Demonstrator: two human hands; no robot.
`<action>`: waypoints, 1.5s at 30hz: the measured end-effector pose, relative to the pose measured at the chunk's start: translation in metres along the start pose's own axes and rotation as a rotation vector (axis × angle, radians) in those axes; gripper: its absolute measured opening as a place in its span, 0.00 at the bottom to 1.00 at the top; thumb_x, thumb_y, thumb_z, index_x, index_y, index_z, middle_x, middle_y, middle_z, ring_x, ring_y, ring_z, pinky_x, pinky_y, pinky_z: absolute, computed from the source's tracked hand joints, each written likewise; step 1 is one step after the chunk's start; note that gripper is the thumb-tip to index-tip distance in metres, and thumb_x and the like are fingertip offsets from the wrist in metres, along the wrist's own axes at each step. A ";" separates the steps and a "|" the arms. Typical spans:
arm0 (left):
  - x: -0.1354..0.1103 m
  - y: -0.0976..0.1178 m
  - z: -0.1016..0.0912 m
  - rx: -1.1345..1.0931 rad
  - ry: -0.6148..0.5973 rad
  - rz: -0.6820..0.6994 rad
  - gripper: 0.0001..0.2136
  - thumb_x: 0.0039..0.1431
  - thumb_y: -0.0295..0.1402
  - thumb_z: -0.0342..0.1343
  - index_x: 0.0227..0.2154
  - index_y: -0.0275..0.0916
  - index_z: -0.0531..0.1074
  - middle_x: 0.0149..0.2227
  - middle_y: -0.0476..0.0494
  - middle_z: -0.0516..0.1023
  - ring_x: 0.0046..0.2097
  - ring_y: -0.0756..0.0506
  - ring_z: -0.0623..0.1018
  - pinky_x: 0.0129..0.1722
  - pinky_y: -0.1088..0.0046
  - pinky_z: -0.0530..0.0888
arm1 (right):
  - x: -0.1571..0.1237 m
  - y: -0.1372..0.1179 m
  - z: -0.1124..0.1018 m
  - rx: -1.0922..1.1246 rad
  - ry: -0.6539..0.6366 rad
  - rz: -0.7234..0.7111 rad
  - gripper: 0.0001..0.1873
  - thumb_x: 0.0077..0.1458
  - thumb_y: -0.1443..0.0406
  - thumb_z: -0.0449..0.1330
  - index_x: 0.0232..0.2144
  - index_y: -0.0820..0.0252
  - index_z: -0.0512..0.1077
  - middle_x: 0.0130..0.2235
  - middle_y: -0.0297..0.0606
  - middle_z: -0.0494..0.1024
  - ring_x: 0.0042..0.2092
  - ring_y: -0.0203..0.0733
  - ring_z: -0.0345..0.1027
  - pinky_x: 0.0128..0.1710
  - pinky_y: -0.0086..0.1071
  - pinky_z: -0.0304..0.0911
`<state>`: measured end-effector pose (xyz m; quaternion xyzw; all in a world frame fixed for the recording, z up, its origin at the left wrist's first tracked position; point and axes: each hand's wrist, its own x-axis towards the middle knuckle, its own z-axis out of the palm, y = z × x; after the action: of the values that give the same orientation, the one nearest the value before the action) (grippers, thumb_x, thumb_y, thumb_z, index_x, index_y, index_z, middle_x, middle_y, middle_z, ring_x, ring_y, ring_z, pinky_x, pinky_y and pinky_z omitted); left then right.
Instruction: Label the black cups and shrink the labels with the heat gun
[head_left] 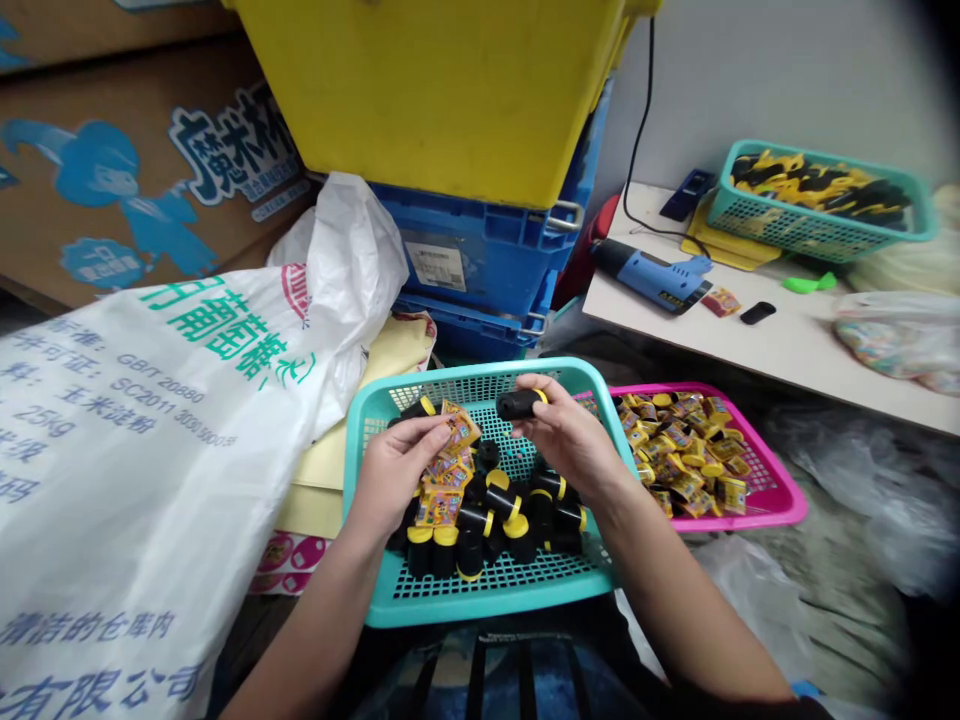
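Note:
My left hand [401, 465] pinches a small printed yellow-orange label sleeve [460, 430] above the turquoise basket [480, 612]. Between the thumb and fingers of my right hand [566, 430] is a small black container with a yellow cap [519, 404], lying sideways and apart from the label. Below, the basket carries several more black containers with yellow caps [517, 540]. A pile of loose printed labels [441, 505] rests on top of them at the left, beneath my left hand.
A pink basket [784, 500] of label-wrapped containers stands at the right. A white table [795, 350] bears a blue heat gun [652, 275] and another turquoise basket [810, 238]. Yellow [450, 90] and blue crates [480, 235] are stacked ahead; a white sack [150, 480] lies left.

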<state>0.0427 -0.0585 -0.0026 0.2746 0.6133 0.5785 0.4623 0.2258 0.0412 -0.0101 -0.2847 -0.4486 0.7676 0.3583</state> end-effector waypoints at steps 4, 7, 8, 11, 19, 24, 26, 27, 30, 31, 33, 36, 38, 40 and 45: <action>0.000 -0.005 -0.001 0.011 -0.008 -0.002 0.17 0.48 0.44 0.67 0.38 0.39 0.81 0.39 0.41 0.84 0.38 0.45 0.82 0.39 0.72 0.78 | -0.003 -0.005 -0.004 -0.091 -0.090 -0.018 0.27 0.47 0.53 0.69 0.46 0.56 0.68 0.36 0.36 0.72 0.34 0.35 0.68 0.39 0.31 0.67; -0.001 -0.006 -0.001 0.017 -0.054 0.016 0.17 0.50 0.44 0.66 0.39 0.40 0.81 0.42 0.41 0.83 0.43 0.43 0.81 0.45 0.68 0.77 | -0.003 -0.001 -0.004 -0.157 -0.141 -0.022 0.23 0.48 0.55 0.69 0.44 0.57 0.71 0.39 0.36 0.74 0.36 0.34 0.68 0.39 0.28 0.67; -0.001 -0.006 0.000 0.026 -0.064 0.021 0.16 0.51 0.44 0.65 0.39 0.40 0.81 0.43 0.41 0.83 0.44 0.43 0.81 0.47 0.68 0.76 | -0.002 0.000 -0.005 -0.183 -0.152 -0.017 0.22 0.48 0.56 0.69 0.43 0.58 0.72 0.40 0.37 0.74 0.38 0.34 0.68 0.39 0.28 0.67; -0.002 -0.004 -0.001 0.043 -0.073 0.019 0.15 0.52 0.45 0.64 0.38 0.41 0.81 0.44 0.41 0.83 0.45 0.43 0.81 0.49 0.67 0.76 | -0.001 0.003 -0.005 -0.257 -0.167 0.005 0.21 0.48 0.57 0.70 0.42 0.59 0.72 0.39 0.37 0.74 0.39 0.34 0.68 0.40 0.28 0.66; -0.004 0.001 0.005 0.040 -0.109 -0.004 0.16 0.49 0.43 0.67 0.39 0.41 0.81 0.43 0.41 0.83 0.42 0.43 0.81 0.42 0.67 0.78 | -0.001 0.013 0.002 -0.430 -0.125 -0.119 0.21 0.46 0.59 0.71 0.43 0.58 0.74 0.41 0.38 0.73 0.38 0.34 0.67 0.38 0.29 0.66; -0.004 -0.002 0.008 -0.092 -0.154 -0.031 0.17 0.41 0.34 0.72 0.36 0.39 0.79 0.37 0.45 0.83 0.35 0.48 0.80 0.37 0.73 0.78 | -0.004 0.018 0.009 -0.417 -0.211 -0.181 0.21 0.52 0.55 0.67 0.47 0.55 0.76 0.50 0.41 0.70 0.52 0.42 0.65 0.48 0.35 0.66; -0.005 -0.004 0.009 -0.131 -0.177 -0.033 0.16 0.42 0.33 0.71 0.36 0.38 0.79 0.36 0.45 0.82 0.34 0.49 0.80 0.36 0.73 0.78 | -0.006 0.021 0.011 -0.281 -0.239 -0.069 0.22 0.57 0.52 0.63 0.51 0.53 0.74 0.54 0.40 0.69 0.54 0.42 0.63 0.52 0.36 0.64; -0.005 -0.005 0.010 -0.153 -0.191 -0.023 0.16 0.42 0.33 0.71 0.36 0.38 0.79 0.36 0.45 0.82 0.35 0.48 0.80 0.36 0.73 0.78 | -0.006 0.024 0.012 -0.170 -0.264 0.016 0.23 0.58 0.51 0.62 0.53 0.52 0.72 0.54 0.40 0.69 0.53 0.42 0.64 0.50 0.35 0.65; -0.006 -0.006 0.012 -0.207 -0.217 0.000 0.14 0.41 0.30 0.71 0.34 0.39 0.79 0.35 0.47 0.82 0.33 0.50 0.79 0.32 0.76 0.78 | -0.008 0.033 0.016 0.167 -0.353 0.232 0.30 0.54 0.50 0.65 0.55 0.53 0.68 0.48 0.40 0.71 0.44 0.37 0.67 0.42 0.30 0.68; -0.007 -0.006 0.013 -0.219 -0.221 -0.002 0.14 0.41 0.30 0.71 0.33 0.40 0.79 0.33 0.48 0.81 0.31 0.50 0.79 0.31 0.77 0.78 | -0.008 0.036 0.017 0.233 -0.366 0.258 0.30 0.53 0.50 0.66 0.54 0.54 0.69 0.46 0.40 0.71 0.42 0.35 0.67 0.41 0.29 0.68; -0.008 -0.007 0.014 -0.239 -0.231 -0.019 0.13 0.40 0.29 0.72 0.33 0.40 0.79 0.32 0.50 0.81 0.30 0.52 0.79 0.31 0.78 0.78 | -0.007 0.039 0.019 0.279 -0.361 0.255 0.27 0.52 0.53 0.68 0.52 0.55 0.70 0.44 0.38 0.71 0.41 0.33 0.68 0.41 0.27 0.68; -0.009 -0.007 0.013 -0.266 -0.233 -0.033 0.14 0.39 0.29 0.72 0.32 0.39 0.79 0.33 0.50 0.82 0.30 0.53 0.79 0.32 0.79 0.78 | -0.006 0.039 0.020 0.268 -0.356 0.217 0.23 0.52 0.55 0.69 0.47 0.57 0.71 0.46 0.38 0.70 0.42 0.33 0.69 0.41 0.26 0.69; -0.009 -0.008 0.013 -0.264 -0.231 -0.046 0.15 0.39 0.29 0.73 0.33 0.39 0.78 0.32 0.50 0.82 0.30 0.53 0.79 0.32 0.79 0.78 | -0.004 0.038 0.020 0.251 -0.358 0.204 0.22 0.51 0.55 0.69 0.45 0.59 0.71 0.44 0.37 0.71 0.40 0.32 0.69 0.39 0.26 0.69; -0.010 -0.010 0.011 -0.263 -0.237 -0.057 0.15 0.40 0.29 0.73 0.33 0.39 0.78 0.31 0.50 0.82 0.30 0.52 0.80 0.32 0.79 0.79 | -0.003 0.037 0.019 0.229 -0.361 0.213 0.22 0.51 0.55 0.69 0.43 0.60 0.71 0.41 0.37 0.71 0.37 0.31 0.69 0.38 0.26 0.69; -0.009 -0.011 0.006 -0.276 -0.343 -0.032 0.12 0.47 0.28 0.69 0.37 0.42 0.79 0.40 0.49 0.82 0.36 0.50 0.81 0.38 0.76 0.80 | -0.003 0.031 0.015 0.159 -0.347 0.205 0.22 0.52 0.56 0.69 0.45 0.61 0.71 0.41 0.37 0.72 0.38 0.31 0.70 0.39 0.25 0.70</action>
<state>0.0545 -0.0658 -0.0104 0.2932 0.4452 0.5942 0.6022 0.2071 0.0205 -0.0311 -0.1631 -0.4103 0.8705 0.2173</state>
